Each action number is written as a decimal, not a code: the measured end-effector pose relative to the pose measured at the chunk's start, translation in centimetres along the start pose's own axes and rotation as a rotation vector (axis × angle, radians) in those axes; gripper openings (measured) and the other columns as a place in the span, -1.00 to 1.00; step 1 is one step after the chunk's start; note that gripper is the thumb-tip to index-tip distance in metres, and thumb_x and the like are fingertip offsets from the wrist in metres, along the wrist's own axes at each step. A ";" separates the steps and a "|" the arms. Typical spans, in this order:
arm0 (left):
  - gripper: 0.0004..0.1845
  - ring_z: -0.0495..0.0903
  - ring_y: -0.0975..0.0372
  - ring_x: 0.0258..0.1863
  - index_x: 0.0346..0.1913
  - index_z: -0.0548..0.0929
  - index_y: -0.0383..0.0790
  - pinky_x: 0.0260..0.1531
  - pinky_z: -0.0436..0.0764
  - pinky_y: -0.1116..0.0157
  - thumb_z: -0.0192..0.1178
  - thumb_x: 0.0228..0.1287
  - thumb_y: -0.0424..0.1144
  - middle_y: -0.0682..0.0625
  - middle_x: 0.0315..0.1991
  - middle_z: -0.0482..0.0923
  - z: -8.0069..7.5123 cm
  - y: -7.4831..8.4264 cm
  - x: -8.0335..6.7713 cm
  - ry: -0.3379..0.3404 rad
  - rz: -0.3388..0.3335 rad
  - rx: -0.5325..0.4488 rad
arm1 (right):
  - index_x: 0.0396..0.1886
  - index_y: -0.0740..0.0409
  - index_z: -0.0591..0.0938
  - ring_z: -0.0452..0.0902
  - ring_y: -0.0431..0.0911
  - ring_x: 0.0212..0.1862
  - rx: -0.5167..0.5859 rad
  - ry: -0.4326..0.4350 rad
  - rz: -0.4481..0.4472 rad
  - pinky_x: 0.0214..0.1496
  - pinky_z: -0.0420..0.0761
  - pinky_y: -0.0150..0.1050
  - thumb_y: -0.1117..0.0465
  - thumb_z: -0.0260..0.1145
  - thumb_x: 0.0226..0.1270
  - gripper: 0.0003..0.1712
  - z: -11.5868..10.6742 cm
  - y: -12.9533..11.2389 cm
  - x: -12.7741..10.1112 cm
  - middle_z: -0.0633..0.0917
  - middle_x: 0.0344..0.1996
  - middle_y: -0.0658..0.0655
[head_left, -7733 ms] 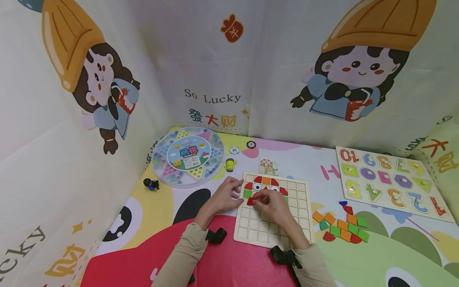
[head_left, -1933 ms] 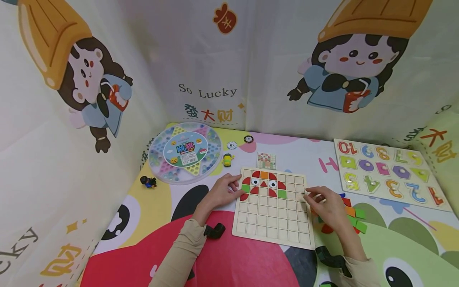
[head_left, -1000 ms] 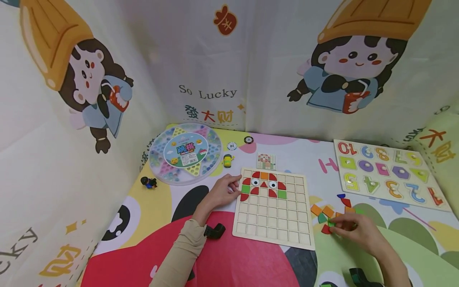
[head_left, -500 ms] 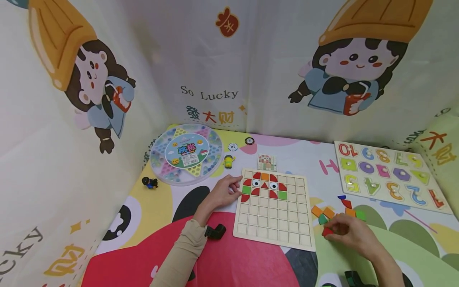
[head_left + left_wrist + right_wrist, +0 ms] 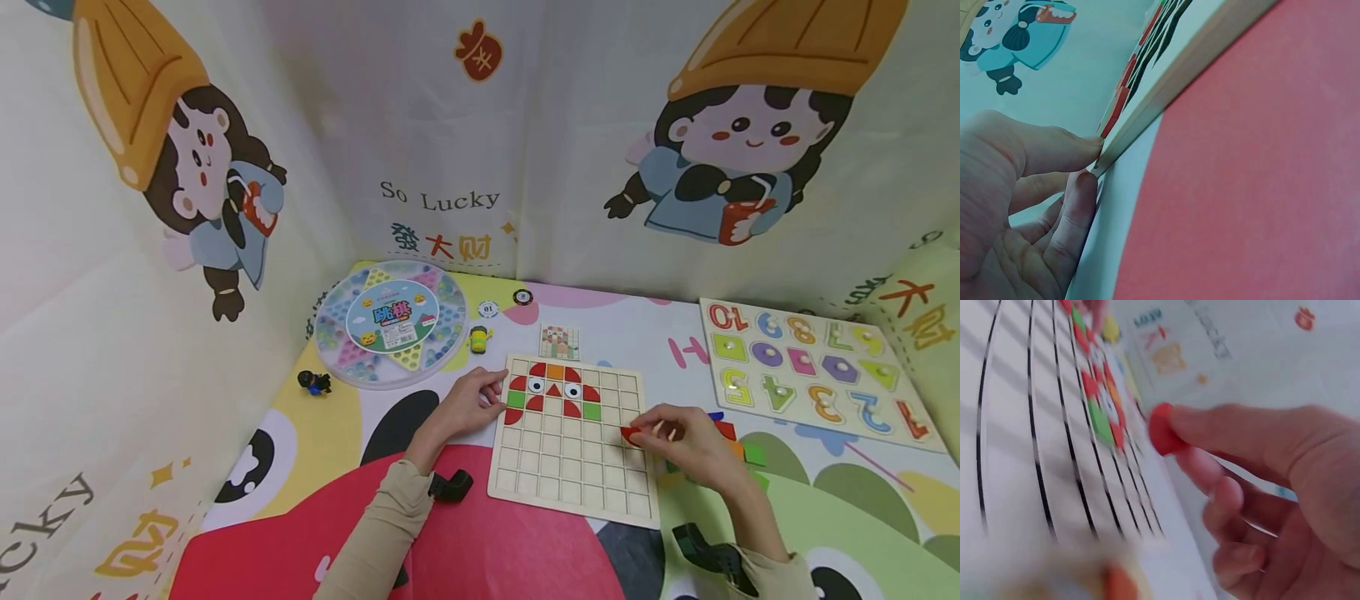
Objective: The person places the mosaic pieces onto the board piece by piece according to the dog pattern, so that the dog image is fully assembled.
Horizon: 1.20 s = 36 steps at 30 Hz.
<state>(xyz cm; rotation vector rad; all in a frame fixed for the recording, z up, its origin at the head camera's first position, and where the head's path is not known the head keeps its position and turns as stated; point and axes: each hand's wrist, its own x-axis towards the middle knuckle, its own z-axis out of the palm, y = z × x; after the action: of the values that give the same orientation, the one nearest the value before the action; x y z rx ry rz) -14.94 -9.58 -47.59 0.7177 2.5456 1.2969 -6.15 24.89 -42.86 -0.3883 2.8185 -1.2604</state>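
A wooden grid board (image 5: pixel 570 475) lies on the mat, with red, green and orange tiles and two eye tiles (image 5: pixel 555 388) set in its top rows. My left hand (image 5: pixel 471 403) presses its fingers against the board's left edge (image 5: pixel 1147 119). My right hand (image 5: pixel 678 440) hovers over the board's right side and pinches a red tile (image 5: pixel 628 434) (image 5: pixel 1161 430) between thumb and forefinger. Loose coloured tiles (image 5: pixel 742 450) lie on the mat just right of the board, partly hidden behind my right hand.
A round marble game box (image 5: pixel 393 321) sits at the back left, with a small yellow toy (image 5: pixel 478 339) and a dark figure (image 5: pixel 315 382) nearby. A pattern card (image 5: pixel 559 342) lies behind the board. A number puzzle board (image 5: pixel 813 372) lies at the right. Fabric walls enclose the mat.
My right hand picked a red tile from the loose pile at the right and carried it left over the board. My left hand stayed on the board's left edge.
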 end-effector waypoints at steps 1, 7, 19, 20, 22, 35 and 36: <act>-0.39 0.52 0.28 -0.28 0.34 0.45 -0.39 -0.26 0.60 0.43 0.34 0.22 -0.38 0.01 -0.24 0.47 0.0 0.0 0.0 -0.001 -0.004 -0.001 | -0.28 0.09 0.76 0.43 -0.20 -0.48 0.015 0.011 0.010 -0.51 0.43 -0.36 0.27 0.47 0.18 -0.90 0.6 -0.3 0.7 0.64 -0.45 -0.07; -0.38 0.51 0.28 -0.28 0.36 0.44 -0.36 -0.26 0.59 0.43 0.33 0.23 -0.37 0.02 -0.23 0.46 -0.1 0.2 0.0 -0.008 -0.026 0.004 | -0.29 0.18 0.77 0.44 -0.15 -0.49 0.074 0.039 0.012 -0.49 0.45 -0.34 0.30 0.46 0.19 -0.91 4.5 -1.9 4.1 0.68 -0.42 0.00; -0.38 0.52 0.29 -0.28 0.36 0.44 -0.35 -0.25 0.59 0.44 0.34 0.23 -0.36 0.03 -0.24 0.46 0.0 0.2 0.1 -0.017 -0.027 0.022 | -0.34 0.21 0.78 0.48 -0.17 -0.48 0.057 0.003 0.049 -0.45 0.50 -0.33 0.34 0.47 0.16 -0.94 9.2 -4.6 6.5 0.67 -0.51 -0.01; -0.38 0.52 0.29 -0.28 0.36 0.44 -0.35 -0.25 0.59 0.44 0.34 0.23 -0.36 0.03 -0.24 0.46 0.0 0.1 0.1 -0.017 -0.027 0.024 | -0.34 0.20 0.78 0.49 -0.18 -0.48 0.041 0.001 0.066 -0.44 0.50 -0.34 0.33 0.47 0.16 -0.94 9.5 -4.8 6.6 0.67 -0.51 -0.02; -0.38 0.52 0.29 -0.28 0.36 0.44 -0.35 -0.25 0.59 0.44 0.34 0.23 -0.36 0.03 -0.24 0.46 0.1 0.1 0.1 -0.015 -0.031 0.027 | -0.35 0.19 0.79 0.50 -0.19 -0.46 0.002 0.007 0.081 -0.43 0.50 -0.33 0.31 0.48 0.15 -0.93 9.9 -5.1 6.6 0.67 -0.50 -0.02; -0.39 0.51 0.28 -0.28 0.36 0.44 -0.35 -0.26 0.59 0.44 0.33 0.24 -0.36 0.03 -0.25 0.46 0.0 0.2 0.1 -0.008 -0.036 0.039 | -0.39 0.13 0.81 0.52 -0.18 -0.40 -0.134 0.060 0.086 -0.42 0.51 -0.26 0.30 0.51 0.11 -0.95 11.2 -6.1 6.7 0.67 -0.41 -0.01; -0.38 0.51 0.28 -0.28 0.36 0.44 -0.35 -0.26 0.58 0.44 0.33 0.24 -0.36 0.03 -0.25 0.45 0.0 0.2 0.1 -0.008 -0.038 0.039 | -0.39 0.12 0.81 0.52 -0.18 -0.40 -0.140 0.063 0.082 -0.42 0.50 -0.26 0.30 0.51 0.10 -0.95 11.2 -6.1 6.6 0.66 -0.41 -0.01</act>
<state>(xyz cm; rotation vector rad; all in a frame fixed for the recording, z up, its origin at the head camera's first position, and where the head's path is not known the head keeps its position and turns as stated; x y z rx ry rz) -14.97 -9.42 -47.48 0.6772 2.5722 1.2339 -9.82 11.20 -45.38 -0.2379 2.9510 -1.0834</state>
